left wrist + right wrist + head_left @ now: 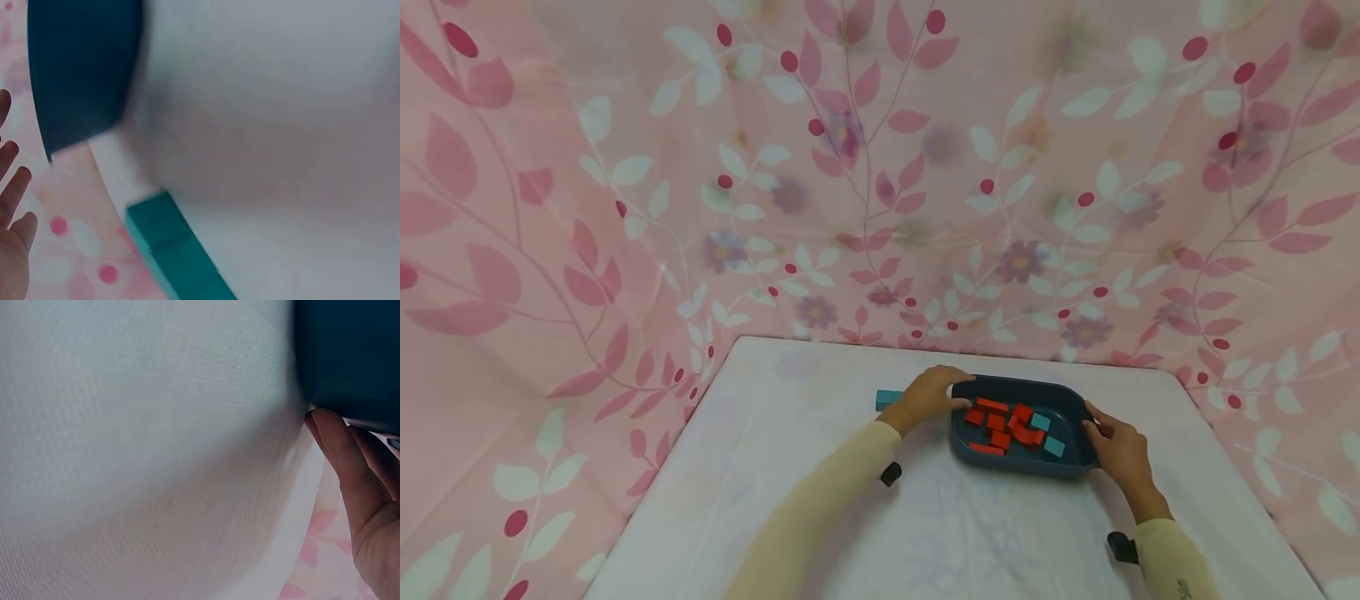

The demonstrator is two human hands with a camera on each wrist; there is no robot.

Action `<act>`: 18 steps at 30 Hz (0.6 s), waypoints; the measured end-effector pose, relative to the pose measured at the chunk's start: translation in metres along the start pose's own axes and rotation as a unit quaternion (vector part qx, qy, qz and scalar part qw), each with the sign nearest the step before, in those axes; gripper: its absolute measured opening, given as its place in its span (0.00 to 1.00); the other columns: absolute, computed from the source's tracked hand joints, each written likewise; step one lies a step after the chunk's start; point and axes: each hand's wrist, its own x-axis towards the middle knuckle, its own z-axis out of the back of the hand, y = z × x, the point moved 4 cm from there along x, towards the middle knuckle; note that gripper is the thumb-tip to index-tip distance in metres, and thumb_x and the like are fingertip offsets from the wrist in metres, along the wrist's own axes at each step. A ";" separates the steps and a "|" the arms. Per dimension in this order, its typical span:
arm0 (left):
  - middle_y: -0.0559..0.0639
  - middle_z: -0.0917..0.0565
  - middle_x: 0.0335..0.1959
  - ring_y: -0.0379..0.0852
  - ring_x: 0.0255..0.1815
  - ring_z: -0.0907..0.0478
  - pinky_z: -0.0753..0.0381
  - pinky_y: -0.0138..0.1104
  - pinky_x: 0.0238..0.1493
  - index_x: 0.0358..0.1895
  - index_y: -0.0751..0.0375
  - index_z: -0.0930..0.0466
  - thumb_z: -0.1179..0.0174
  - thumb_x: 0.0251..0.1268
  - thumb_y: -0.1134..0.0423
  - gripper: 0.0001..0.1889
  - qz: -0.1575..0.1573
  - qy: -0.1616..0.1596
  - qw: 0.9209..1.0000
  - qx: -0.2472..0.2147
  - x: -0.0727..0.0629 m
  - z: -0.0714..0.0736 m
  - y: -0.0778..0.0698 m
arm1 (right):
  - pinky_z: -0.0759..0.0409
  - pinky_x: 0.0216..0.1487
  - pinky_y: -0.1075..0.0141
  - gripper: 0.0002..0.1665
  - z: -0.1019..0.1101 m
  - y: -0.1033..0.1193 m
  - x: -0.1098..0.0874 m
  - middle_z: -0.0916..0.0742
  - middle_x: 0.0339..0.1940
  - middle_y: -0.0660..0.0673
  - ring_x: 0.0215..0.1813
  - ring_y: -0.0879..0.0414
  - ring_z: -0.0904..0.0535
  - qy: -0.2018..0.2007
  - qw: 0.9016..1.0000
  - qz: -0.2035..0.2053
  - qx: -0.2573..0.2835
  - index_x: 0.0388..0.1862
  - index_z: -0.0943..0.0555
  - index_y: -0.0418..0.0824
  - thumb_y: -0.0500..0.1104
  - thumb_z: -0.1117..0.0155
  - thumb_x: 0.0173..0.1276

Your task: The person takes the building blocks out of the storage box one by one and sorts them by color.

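Observation:
A dark blue tray (1022, 468) with rounded corners stands on the table and holds several red blocks (995, 422) and two teal blocks (1054, 447). My right hand (1123, 454) grips the tray's right end, thumb at the rim. In the right wrist view, the fingers (340, 444) meet the tray's lower edge (350, 369). At the tray's left end is my left hand (931, 393), its fingers spread over the rim. The left wrist view shows these fingers (14, 194) apart from the tray wall (87, 69).
A row of teal blocks (887, 400) lies on the table left of the tray, partly hidden behind my left hand. The white-covered table (760, 417) meets a pink floral cloth (880, 167) at its back and sides.

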 end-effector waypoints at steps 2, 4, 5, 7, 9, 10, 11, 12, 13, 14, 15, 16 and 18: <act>0.42 0.22 0.62 0.40 0.64 0.29 0.35 0.36 0.67 0.65 0.50 0.24 0.34 0.63 0.50 0.27 -0.019 0.018 0.999 0.018 0.007 -0.006 -0.019 | 0.24 0.52 0.43 0.28 0.000 0.000 0.000 0.23 0.58 0.24 0.59 0.31 0.25 0.001 1.000 -0.001 0.003 0.73 0.34 0.45 0.49 0.48 0.77; 0.42 0.23 0.62 0.39 0.65 0.30 0.35 0.33 0.67 0.66 0.50 0.24 0.35 0.63 0.50 0.27 -0.036 0.031 0.998 0.027 0.013 -0.014 -0.035 | 0.24 0.52 0.43 0.28 0.000 0.000 0.000 0.24 0.59 0.24 0.59 0.31 0.25 0.002 1.000 0.000 0.005 0.73 0.34 0.45 0.48 0.48 0.77; 0.41 0.23 0.63 0.37 0.65 0.31 0.35 0.32 0.67 0.66 0.49 0.25 0.35 0.64 0.49 0.27 -0.042 0.034 0.998 0.029 0.016 -0.018 -0.042 | 0.24 0.52 0.43 0.28 0.000 -0.001 0.000 0.24 0.60 0.24 0.59 0.31 0.26 0.004 1.000 0.000 0.006 0.73 0.34 0.44 0.48 0.48 0.77; 0.40 0.23 0.62 0.35 0.64 0.31 0.35 0.29 0.66 0.66 0.48 0.25 0.35 0.64 0.49 0.27 -0.054 0.038 0.997 0.026 0.020 -0.026 -0.055 | 0.24 0.52 0.44 0.28 0.001 -0.001 0.000 0.24 0.60 0.25 0.60 0.31 0.26 0.005 1.000 0.001 0.007 0.73 0.34 0.44 0.48 0.48 0.77; 0.38 0.24 0.62 0.33 0.64 0.31 0.35 0.27 0.65 0.66 0.48 0.25 0.35 0.63 0.49 0.27 -0.063 0.045 0.997 0.022 0.025 -0.034 -0.067 | 0.24 0.52 0.44 0.28 0.001 -0.001 0.000 0.25 0.61 0.25 0.60 0.31 0.26 0.008 1.000 0.000 0.009 0.73 0.35 0.44 0.49 0.48 0.77; 0.37 0.24 0.62 0.31 0.63 0.31 0.35 0.25 0.64 0.65 0.47 0.25 0.35 0.63 0.49 0.27 -0.068 0.046 0.996 0.019 0.027 -0.037 -0.073 | 0.24 0.52 0.44 0.28 0.001 -0.001 0.000 0.24 0.61 0.25 0.60 0.31 0.26 0.007 1.000 0.000 0.010 0.73 0.34 0.44 0.49 0.48 0.77; 0.37 0.23 0.62 0.31 0.62 0.30 0.35 0.24 0.63 0.65 0.48 0.24 0.34 0.62 0.50 0.27 -0.076 0.050 0.996 0.013 0.029 -0.040 -0.079 | 0.24 0.52 0.44 0.28 0.001 -0.001 0.000 0.24 0.61 0.25 0.60 0.32 0.26 0.007 1.000 -0.002 0.011 0.73 0.34 0.45 0.49 0.48 0.77; 0.37 0.23 0.61 0.30 0.61 0.30 0.35 0.22 0.62 0.65 0.49 0.24 0.34 0.62 0.50 0.27 -0.083 0.054 0.995 0.009 0.031 -0.043 -0.085 | 0.24 0.52 0.44 0.28 0.001 -0.001 0.000 0.24 0.60 0.25 0.59 0.32 0.26 0.006 1.000 -0.002 0.011 0.73 0.34 0.45 0.49 0.48 0.77; 0.38 0.23 0.61 0.30 0.61 0.30 0.35 0.22 0.61 0.64 0.51 0.23 0.34 0.62 0.51 0.27 -0.088 0.060 0.994 0.008 0.033 -0.046 -0.090 | 0.24 0.52 0.44 0.28 0.001 -0.001 0.000 0.24 0.60 0.25 0.59 0.32 0.25 0.005 1.000 -0.002 0.012 0.73 0.34 0.45 0.48 0.48 0.77; 0.38 0.23 0.60 0.30 0.60 0.30 0.35 0.21 0.61 0.64 0.51 0.23 0.34 0.62 0.51 0.26 -0.090 0.065 0.994 0.006 0.034 -0.050 -0.095 | 0.24 0.52 0.44 0.28 0.001 -0.001 0.000 0.24 0.60 0.25 0.59 0.32 0.25 0.004 1.000 0.000 0.012 0.73 0.34 0.44 0.49 0.48 0.77; 0.38 0.23 0.60 0.29 0.60 0.30 0.35 0.21 0.61 0.64 0.51 0.23 0.34 0.63 0.51 0.26 -0.092 0.070 0.993 0.011 0.036 -0.054 -0.100 | 0.23 0.52 0.44 0.28 0.001 -0.001 0.000 0.23 0.59 0.25 0.59 0.32 0.25 0.001 1.000 0.002 0.012 0.73 0.33 0.44 0.49 0.48 0.77; 0.38 0.23 0.60 0.29 0.60 0.30 0.36 0.20 0.61 0.63 0.52 0.23 0.35 0.64 0.51 0.25 -0.098 0.074 0.992 0.016 0.037 -0.059 -0.105 | 0.23 0.51 0.44 0.28 0.001 -0.001 0.001 0.22 0.58 0.25 0.58 0.32 0.24 -0.005 1.000 0.006 0.009 0.72 0.33 0.44 0.48 0.47 0.77; 0.37 0.23 0.61 0.29 0.61 0.30 0.37 0.20 0.61 0.64 0.52 0.23 0.39 0.67 0.51 0.23 -0.105 0.088 0.990 0.032 0.040 -0.068 -0.113 | 0.23 0.51 0.43 0.27 0.003 0.000 0.001 0.20 0.55 0.26 0.57 0.32 0.23 -0.016 1.000 0.017 0.007 0.71 0.31 0.43 0.48 0.46 0.76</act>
